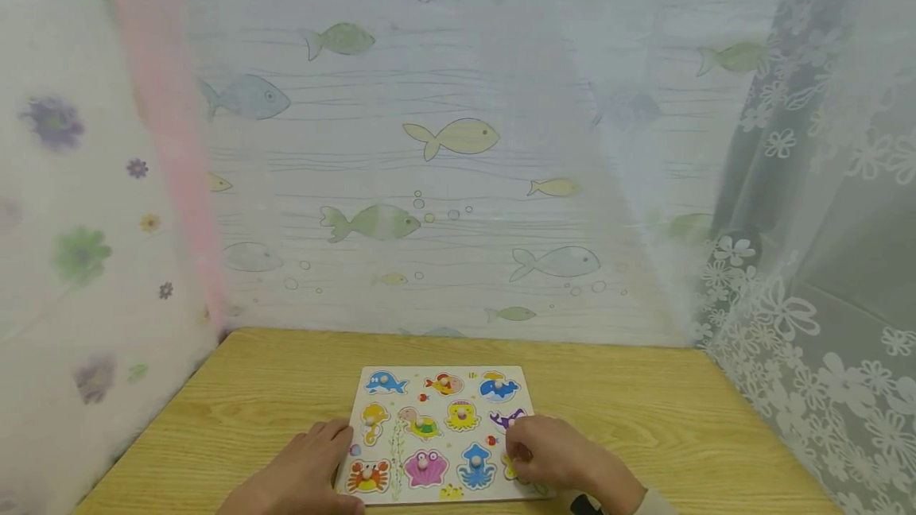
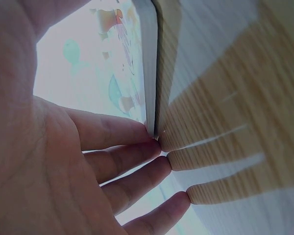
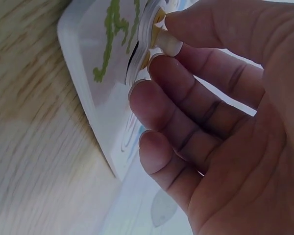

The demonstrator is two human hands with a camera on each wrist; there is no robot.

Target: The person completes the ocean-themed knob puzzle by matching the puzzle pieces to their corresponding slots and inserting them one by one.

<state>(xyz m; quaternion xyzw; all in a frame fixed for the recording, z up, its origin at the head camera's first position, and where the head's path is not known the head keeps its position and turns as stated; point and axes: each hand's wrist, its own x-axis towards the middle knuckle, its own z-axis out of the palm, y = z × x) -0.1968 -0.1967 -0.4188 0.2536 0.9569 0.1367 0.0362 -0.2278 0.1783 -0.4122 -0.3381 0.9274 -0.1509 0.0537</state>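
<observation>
A white wooden peg puzzle board (image 1: 444, 435) with sea-animal pieces lies on the table. At its lower right corner my right hand (image 1: 547, 451) pinches the wooden knob (image 3: 167, 44) of a yellow puzzle piece (image 3: 158, 30) between thumb and index finger. The piece's thick edge shows above the board face in the right wrist view; the hand covers most of it in the head view. My left hand (image 1: 304, 471) rests at the board's left edge, fingers (image 2: 132, 152) extended and their tips on the table beside that edge.
Nearby on the board are a purple piece (image 1: 506, 418), a blue squid (image 1: 476, 467), a pink shell (image 1: 425, 469) and a red crab (image 1: 368, 477). A fish-print curtain (image 1: 458, 181) hangs behind the wooden table (image 1: 644, 404); a lace curtain (image 1: 809, 316) hangs on the right.
</observation>
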